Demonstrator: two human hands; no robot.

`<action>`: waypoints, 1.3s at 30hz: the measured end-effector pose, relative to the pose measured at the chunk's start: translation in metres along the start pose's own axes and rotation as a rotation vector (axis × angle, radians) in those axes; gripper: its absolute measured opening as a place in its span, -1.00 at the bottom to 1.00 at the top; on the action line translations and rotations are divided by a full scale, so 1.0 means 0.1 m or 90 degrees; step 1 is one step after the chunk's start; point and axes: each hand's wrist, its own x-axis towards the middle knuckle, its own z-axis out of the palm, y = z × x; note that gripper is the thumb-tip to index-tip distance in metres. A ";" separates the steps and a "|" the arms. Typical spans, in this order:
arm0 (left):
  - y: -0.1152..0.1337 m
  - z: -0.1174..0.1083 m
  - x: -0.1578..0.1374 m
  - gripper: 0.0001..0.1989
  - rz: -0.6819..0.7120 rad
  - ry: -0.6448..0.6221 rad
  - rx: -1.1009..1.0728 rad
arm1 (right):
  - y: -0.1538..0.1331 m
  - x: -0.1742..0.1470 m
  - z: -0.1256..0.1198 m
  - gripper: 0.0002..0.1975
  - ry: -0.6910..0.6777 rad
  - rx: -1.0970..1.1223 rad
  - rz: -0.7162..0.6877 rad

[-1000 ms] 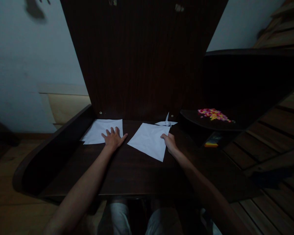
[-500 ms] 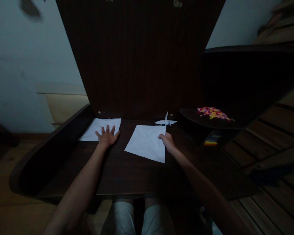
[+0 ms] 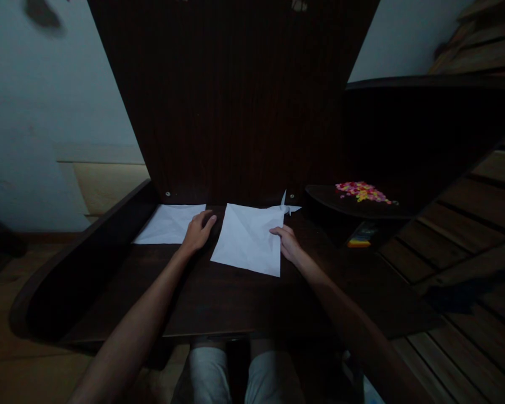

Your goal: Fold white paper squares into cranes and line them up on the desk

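Note:
My right hand (image 3: pixel 290 244) grips the right edge of a creased, square sheet of white paper (image 3: pixel 246 241), its thumb on top and the other fingers underneath. The sheet's far right corner overlaps a small folded white paper crane (image 3: pixel 293 210), partly hiding it. Between this sheet and a second white sheet (image 3: pixel 162 224) on the left is my left hand (image 3: pixel 198 230). Its fingers are loosely bent, the thumb stands apart, and nothing is held. The hand covers the right edge of the second sheet; whether it touches that sheet I cannot tell.
The dark wooden desk (image 3: pixel 219 303) has a raised panel along its left side (image 3: pixel 84 264) and a tall back board (image 3: pixel 235 112). To the right, a rounded shelf (image 3: pixel 320 197) bears a pile of small pink, red and yellow pieces (image 3: pixel 364 192).
My left hand has lifted off the left sheet and moved right, its spread fingers now bent. The sheet in my right hand has shifted at its far edge and now covers part of the crane.

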 end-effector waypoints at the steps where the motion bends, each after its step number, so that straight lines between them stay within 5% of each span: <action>1: 0.04 0.05 -0.01 -0.51 -0.032 -0.030 -0.092 | 0.00 0.00 0.01 -0.81 -0.004 0.002 -0.002; 5: 0.13 0.21 -0.11 -0.46 -0.221 -0.113 -0.365 | 0.01 -0.01 0.02 -0.78 -0.018 -0.020 -0.002; 9: 0.13 0.24 -0.18 -0.62 -0.289 -0.157 -0.445 | 0.03 -0.01 0.02 -0.73 -0.015 -0.054 0.009; 17: 0.11 0.25 -0.17 -0.67 -0.318 -0.152 -0.506 | 0.05 0.02 0.01 -0.78 0.016 -0.056 0.022; 23: 0.09 0.27 -0.16 -0.62 -0.319 -0.090 -0.545 | 0.02 -0.01 0.02 -0.74 -0.071 -0.046 0.021; 30: 0.05 0.29 -0.15 -0.61 -0.320 -0.071 -0.522 | 0.08 0.01 0.02 -0.83 -0.013 -0.107 0.006; 39: 0.02 0.32 -0.15 -0.62 -0.318 -0.083 -0.520 | 0.09 0.01 0.04 -0.68 0.017 -0.143 -0.100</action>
